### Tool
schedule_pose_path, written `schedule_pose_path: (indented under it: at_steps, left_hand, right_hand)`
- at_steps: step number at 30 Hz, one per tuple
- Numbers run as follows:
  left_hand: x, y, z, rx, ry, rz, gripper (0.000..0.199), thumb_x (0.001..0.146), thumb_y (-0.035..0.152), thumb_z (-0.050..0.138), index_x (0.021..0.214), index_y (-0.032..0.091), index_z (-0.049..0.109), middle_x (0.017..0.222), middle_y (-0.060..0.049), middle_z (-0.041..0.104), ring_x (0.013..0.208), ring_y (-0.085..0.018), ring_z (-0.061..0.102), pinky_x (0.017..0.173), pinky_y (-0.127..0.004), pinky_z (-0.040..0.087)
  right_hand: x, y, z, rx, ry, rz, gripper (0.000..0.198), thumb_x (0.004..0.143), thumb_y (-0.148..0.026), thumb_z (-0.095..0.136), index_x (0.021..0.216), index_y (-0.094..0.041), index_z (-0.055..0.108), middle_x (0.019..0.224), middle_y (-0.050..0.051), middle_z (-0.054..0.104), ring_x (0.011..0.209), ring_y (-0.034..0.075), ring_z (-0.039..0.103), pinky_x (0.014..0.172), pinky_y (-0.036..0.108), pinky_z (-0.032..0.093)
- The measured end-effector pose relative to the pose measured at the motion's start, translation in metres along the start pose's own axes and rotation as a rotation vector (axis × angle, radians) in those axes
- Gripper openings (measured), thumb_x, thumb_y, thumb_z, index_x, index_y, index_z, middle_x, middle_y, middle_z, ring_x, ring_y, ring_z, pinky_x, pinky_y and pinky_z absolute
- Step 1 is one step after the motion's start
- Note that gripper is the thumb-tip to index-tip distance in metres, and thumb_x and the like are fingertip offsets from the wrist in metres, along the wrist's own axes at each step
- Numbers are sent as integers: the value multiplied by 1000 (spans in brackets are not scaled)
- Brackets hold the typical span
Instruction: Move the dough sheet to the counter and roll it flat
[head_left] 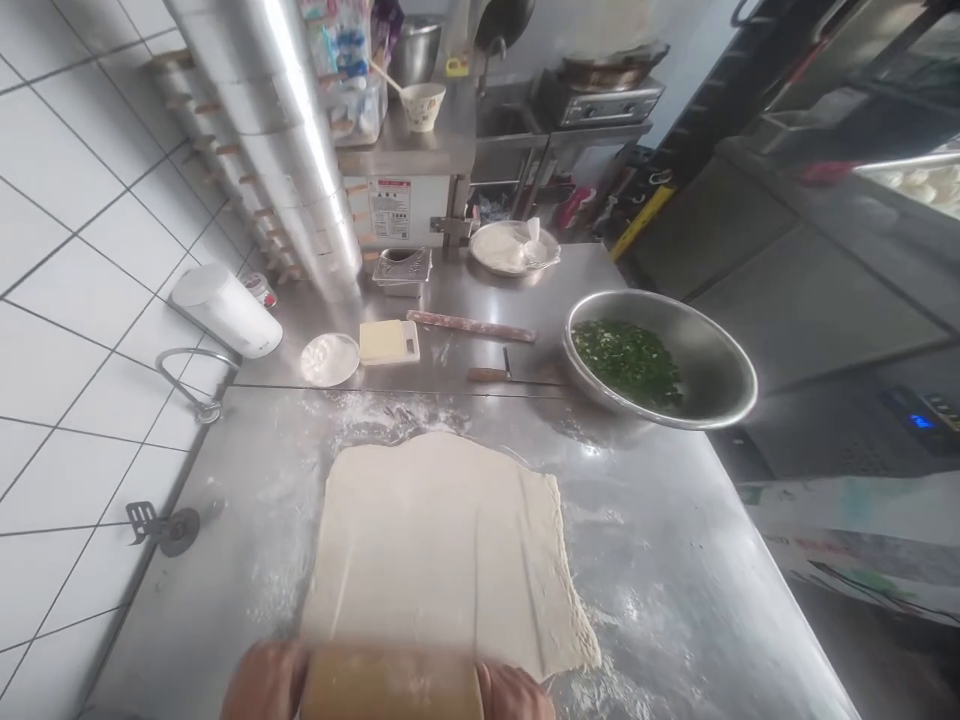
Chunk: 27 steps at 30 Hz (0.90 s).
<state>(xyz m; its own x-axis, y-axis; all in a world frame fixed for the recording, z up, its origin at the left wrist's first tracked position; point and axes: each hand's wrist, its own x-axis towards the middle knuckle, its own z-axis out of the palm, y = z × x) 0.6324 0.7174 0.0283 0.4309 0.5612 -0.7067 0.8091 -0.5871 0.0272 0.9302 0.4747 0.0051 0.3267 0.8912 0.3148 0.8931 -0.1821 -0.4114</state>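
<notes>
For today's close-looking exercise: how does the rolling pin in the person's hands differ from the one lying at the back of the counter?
The held rolling pin is thick, pale tan and blurred, resting on the near edge of the dough sheet between the left hand and right hand. The far rolling pin is thin, reddish-brown and lies untouched on bare steel. Both lie roughly crosswise.

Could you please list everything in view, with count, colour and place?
dough sheet: one, pale cream, flat on the floured table
rolling pin: one, tan, at the dough's near edge
table: one, steel, floured
bowl of chopped greens: one, steel, right
thin rolling stick: one, brown, behind
knife: one, wooden handle, beside the bowl
scale: one, cream, rear
small dish: one, white, by the scale
left hand: on the pin's left end
right hand: on its right end
</notes>
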Motion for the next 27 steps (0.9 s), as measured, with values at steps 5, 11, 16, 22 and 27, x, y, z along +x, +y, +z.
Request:
schedule_pose_path:
  at_steps: [5, 11, 16, 22, 27]
  left_hand:
    - [60, -29, -64, 29, 226, -43, 45, 102, 25, 29, 97, 19, 73, 101, -13, 82, 98, -30, 74, 86, -41, 46]
    - [20, -46, -12, -28, 109, -83, 49, 102, 23, 31, 114, 24, 78, 113, -12, 82, 112, -30, 73, 101, -43, 46]
    - [13, -35, -29, -49, 42, -62, 43, 100, 24, 37, 90, 24, 79, 91, -10, 84, 91, -29, 78, 81, -39, 50]
    - [192, -35, -189, 22, 282, -17, 46, 101, 32, 38, 95, 18, 80, 99, -19, 82, 95, -32, 77, 75, -38, 45]
    - [260, -31, -267, 45, 430, -67, 44, 99, 32, 39, 99, 13, 79, 103, -22, 79, 94, -34, 74, 77, -39, 45]
  right_hand:
    - [101, 17, 38, -115, -39, 87, 51, 108, -24, 36, 63, -21, 57, 48, 0, 58, 41, 12, 47, 52, 34, 23]
    - [42, -6, 47, -38, -172, -48, 35, 103, -23, 43, 74, -25, 61, 58, -1, 64, 51, 16, 60, 56, 33, 33]
    - [36, -7, 31, -114, -311, 125, 51, 106, -28, 32, 64, -23, 61, 52, 3, 63, 47, 18, 59, 54, 34, 31]
    - [256, 74, 69, -245, -478, 333, 60, 108, -36, 25, 80, -18, 74, 65, 11, 71, 54, 18, 55, 57, 34, 25]
    - [381, 121, 89, -271, -440, 402, 69, 109, -45, 21, 75, -18, 75, 67, 13, 70, 54, 18, 55, 62, 34, 31]
